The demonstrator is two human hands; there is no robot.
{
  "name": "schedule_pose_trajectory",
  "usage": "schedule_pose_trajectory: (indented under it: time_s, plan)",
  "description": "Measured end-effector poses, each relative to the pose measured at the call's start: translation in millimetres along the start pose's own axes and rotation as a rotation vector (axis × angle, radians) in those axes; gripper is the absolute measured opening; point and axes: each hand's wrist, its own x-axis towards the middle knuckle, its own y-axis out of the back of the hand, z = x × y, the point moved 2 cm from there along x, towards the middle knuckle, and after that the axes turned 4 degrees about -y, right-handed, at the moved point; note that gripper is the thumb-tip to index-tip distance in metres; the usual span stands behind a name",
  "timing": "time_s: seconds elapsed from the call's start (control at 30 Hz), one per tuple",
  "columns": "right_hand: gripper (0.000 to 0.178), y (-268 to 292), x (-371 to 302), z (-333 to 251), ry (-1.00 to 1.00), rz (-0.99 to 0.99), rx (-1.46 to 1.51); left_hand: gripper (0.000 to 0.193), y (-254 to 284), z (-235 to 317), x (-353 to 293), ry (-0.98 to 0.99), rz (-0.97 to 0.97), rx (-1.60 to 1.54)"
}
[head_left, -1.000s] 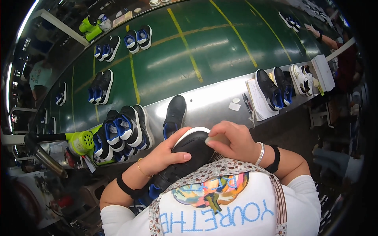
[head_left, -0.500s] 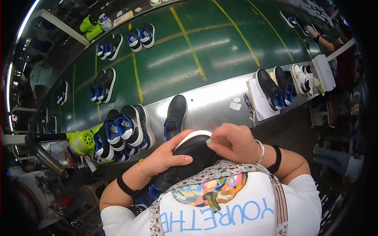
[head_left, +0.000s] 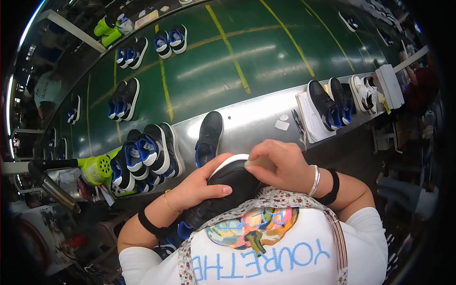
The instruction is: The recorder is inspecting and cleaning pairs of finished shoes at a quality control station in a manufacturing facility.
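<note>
A black shoe [head_left: 232,183] with a white sole edge is held close against my apron, its toe pointing away from me. My left hand [head_left: 202,187] grips it from the left, thumb lying across the upper. At the toe's right side, my right hand [head_left: 280,164] is closed in a pinch against the white sole edge. Something small and pale shows at those fingertips; I cannot make out what it is. Just beyond my left hand, a single black shoe [head_left: 210,135] with a blue lining rests on the metal ledge [head_left: 251,121].
Several black shoes [head_left: 147,152] are piled at left by a green blower-like tool [head_left: 97,170]. A notepad [head_left: 313,118], pen [head_left: 298,121] and more shoes [head_left: 325,104] lie at right. The green conveyor belt [head_left: 199,71] beyond carries shoe pairs [head_left: 170,42].
My right fingertips have moved slightly left along the sole edge at the toe. At far right, a co-worker's hand has drawn back from the shoes on the belt.
</note>
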Motion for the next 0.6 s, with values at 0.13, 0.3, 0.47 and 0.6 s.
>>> schedule_pose_trajectory:
  time_s: [0.13, 0.3, 0.47, 0.6]
  plan:
    - [0.021, -4, 5, -2, 0.038, 0.016, 0.021, 0.073, 0, 1, -1, -0.001, -0.013, 0.027]
    - [0.02, 3, -10, 2, 0.025, -0.059, 0.013, 0.072, 1, -1, -2, -0.008, 0.005, 0.035]
    - [0.021, -1, 6, -5, 0.038, -0.053, -0.002, 0.07, -3, -2, 0, -0.02, -0.031, 0.142]
    - [0.02, 8, -17, -2, 0.016, -0.133, 0.009, 0.069, -6, 1, -4, -0.029, -0.019, 0.089]
